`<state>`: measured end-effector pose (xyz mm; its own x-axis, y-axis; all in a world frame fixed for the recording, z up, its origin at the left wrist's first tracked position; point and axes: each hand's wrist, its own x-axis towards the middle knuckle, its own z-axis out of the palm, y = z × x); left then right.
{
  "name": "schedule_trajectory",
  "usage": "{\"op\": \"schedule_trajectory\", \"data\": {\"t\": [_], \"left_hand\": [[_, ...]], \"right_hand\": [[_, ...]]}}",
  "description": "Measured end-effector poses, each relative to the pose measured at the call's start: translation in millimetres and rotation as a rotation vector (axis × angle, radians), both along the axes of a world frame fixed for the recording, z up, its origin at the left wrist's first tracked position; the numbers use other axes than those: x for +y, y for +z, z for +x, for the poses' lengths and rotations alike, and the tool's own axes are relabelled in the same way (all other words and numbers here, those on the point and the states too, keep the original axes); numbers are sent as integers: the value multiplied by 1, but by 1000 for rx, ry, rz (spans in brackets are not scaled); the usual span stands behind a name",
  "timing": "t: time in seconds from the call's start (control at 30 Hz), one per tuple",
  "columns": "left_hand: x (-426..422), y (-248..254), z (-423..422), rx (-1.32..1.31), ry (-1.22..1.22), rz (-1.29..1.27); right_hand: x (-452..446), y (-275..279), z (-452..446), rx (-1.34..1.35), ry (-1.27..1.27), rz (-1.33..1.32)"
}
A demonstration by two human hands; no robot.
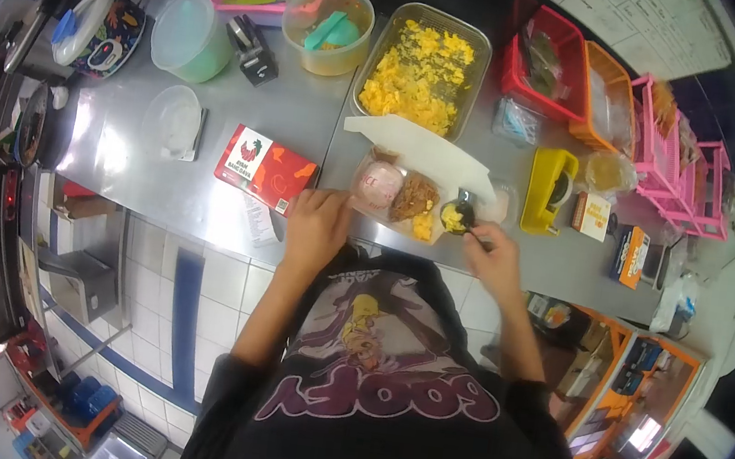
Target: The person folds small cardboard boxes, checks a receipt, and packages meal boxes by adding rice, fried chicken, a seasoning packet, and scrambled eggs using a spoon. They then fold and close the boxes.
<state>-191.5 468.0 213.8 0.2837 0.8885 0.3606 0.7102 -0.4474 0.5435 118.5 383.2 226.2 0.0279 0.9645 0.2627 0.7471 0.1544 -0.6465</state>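
1. While the person in the dark printed shirt point(380, 350) faces the steel counter point(304, 112), the open lunch box point(380, 218) sits on it at the near edge, its white lid flap point(428, 148) raised at the far side.
2. Inside the lunch box I see a round wrapped portion point(380, 183) at the left end, a browned piece of food point(417, 197) in the middle, and some scrambled egg point(423, 227) just beside that.
3. The right hand point(495, 252) has its fingers closed round the handle of a black spoon point(469, 213); the spoon's bowl, with egg in it, is at the lunch box's right end.
4. The left hand point(318, 222) is at the lunch box's left end; whether its fingers grip the wall or merely rest there, I cannot tell.
5. Just left of the lunch box lies a red printed carton point(272, 170), close to that hand.
6. Beyond the lunch box stands a metal tray point(479, 49) of scrambled egg, with a clear tub point(324, 64) holding a turquoise scoop point(329, 34) farther left.
7. Right of the lunch box stands a yellow tape dispenser point(535, 195).
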Motion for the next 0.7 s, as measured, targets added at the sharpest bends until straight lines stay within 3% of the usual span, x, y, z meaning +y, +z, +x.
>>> {"op": "schedule_trajectory", "data": {"t": [0.07,0.2,0.3,0.43,0.57,0.6,0.67,0.7], "left_hand": [[-12,1,-9,-45,51,-55],[-36,-6,-14,-268,241,-331],[-51,-8,-8,-329,350,-447],[-57,-12,5,-401,423,-495],[-52,-1,21,-358,447,-503],[-51,-1,23,-332,442,-498],[-51,3,28,-300,467,-491],[-51,5,30,-271,479,-495]], "right_hand": [[7,41,20,771,-280,-683],[36,82,59,985,-322,-628],[76,103,80,1141,-161,-585],[162,106,86,713,-52,-434],[258,50,83,303,125,-422],[280,25,86,308,139,-415],[310,-8,79,-198,421,35],[312,-13,75,-184,428,35]]}}
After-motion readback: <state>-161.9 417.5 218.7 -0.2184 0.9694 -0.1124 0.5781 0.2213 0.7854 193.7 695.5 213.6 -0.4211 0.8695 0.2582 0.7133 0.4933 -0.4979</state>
